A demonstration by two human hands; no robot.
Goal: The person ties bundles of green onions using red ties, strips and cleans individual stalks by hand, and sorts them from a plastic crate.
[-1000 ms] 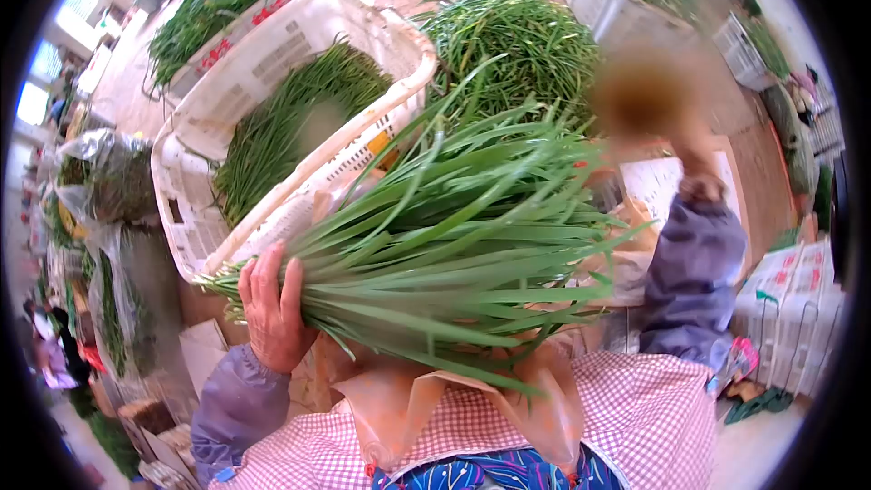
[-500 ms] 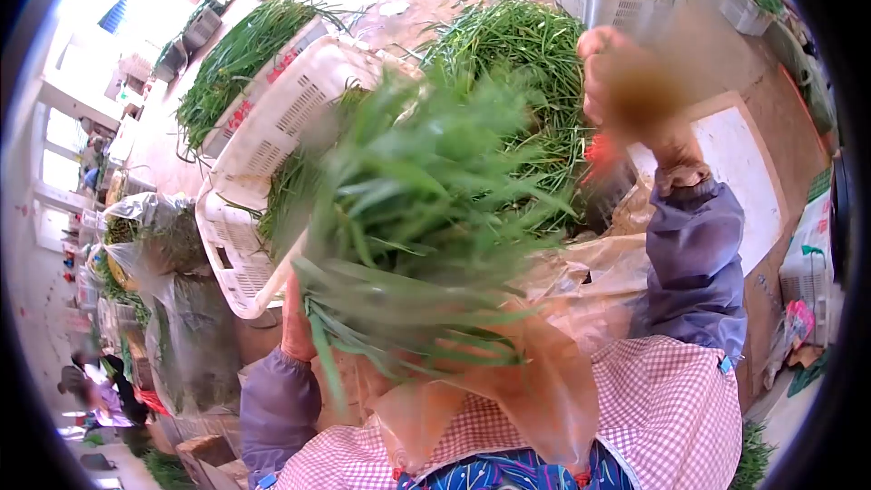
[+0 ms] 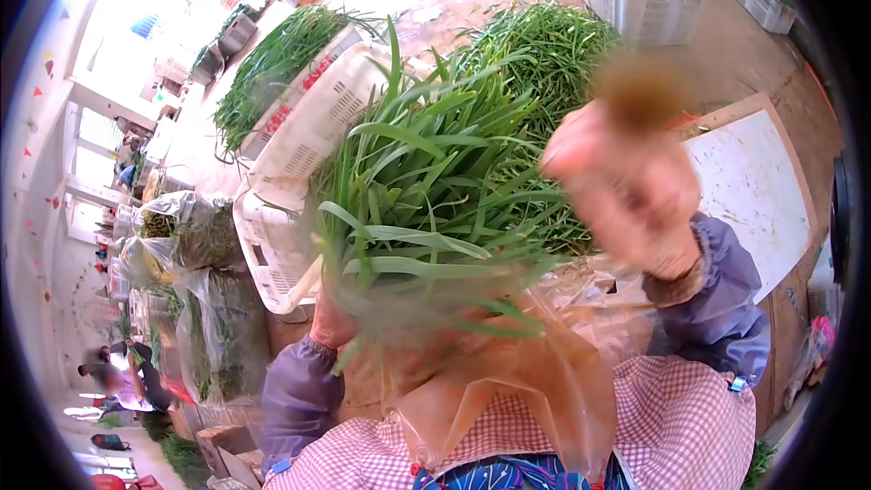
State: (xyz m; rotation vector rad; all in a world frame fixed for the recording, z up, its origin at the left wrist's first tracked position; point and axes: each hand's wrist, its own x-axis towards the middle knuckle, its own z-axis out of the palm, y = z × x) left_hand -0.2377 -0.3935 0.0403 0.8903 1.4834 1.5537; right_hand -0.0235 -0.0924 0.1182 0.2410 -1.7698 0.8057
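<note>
My left hand grips a thick bunch of chives, whose long flat leaves fan upward and right. Leaves cover most of its fingers, and the lower part of the bunch is blurred. Right of the bunch, my right hand is raised with its fingers bent. Motion blur and a brown smudge hide its fingertips, so I cannot tell whether it holds anything. Behind the bunch lies a heap of loose chives. A clear plastic apron hangs over the checked cloth on my lap.
A white plastic crate stands at left, beside another chive-filled crate. More crates stand at the back. A white board lies to the right. Wrapped bundles are stacked at left, with people beyond.
My right hand has come down and closer to me, nearer the chives. The bunch in my left hand has slowed and its leaves show more sharply. The view has shifted slightly.
</note>
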